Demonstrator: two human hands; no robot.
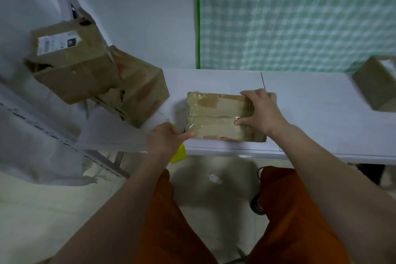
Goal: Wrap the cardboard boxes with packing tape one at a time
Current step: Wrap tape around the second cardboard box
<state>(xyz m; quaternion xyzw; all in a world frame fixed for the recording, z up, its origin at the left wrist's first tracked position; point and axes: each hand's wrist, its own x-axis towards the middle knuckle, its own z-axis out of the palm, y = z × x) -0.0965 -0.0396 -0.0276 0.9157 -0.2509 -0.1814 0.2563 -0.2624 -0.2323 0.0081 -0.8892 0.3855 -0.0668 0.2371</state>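
On my white table point(310, 100), flat glossy taped box point(216, 115), right hand point(260, 111) flat on it, left hand point(169, 137) gripping something yellow point(179, 153) (blurred).

Wall point(150, 17): plain white, 12 o'clock.
Curtain point(300, 17): green-checked, 1 o'clock.
Table point(310, 113): white, centre.
Floor point(53, 210): pale, 7 o'clock.

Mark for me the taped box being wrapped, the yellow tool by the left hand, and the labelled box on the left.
taped box point(216, 113), head view, on its top face.
yellow tool point(179, 154), head view, on the part below the table edge.
labelled box point(70, 75), head view, on its brown side.
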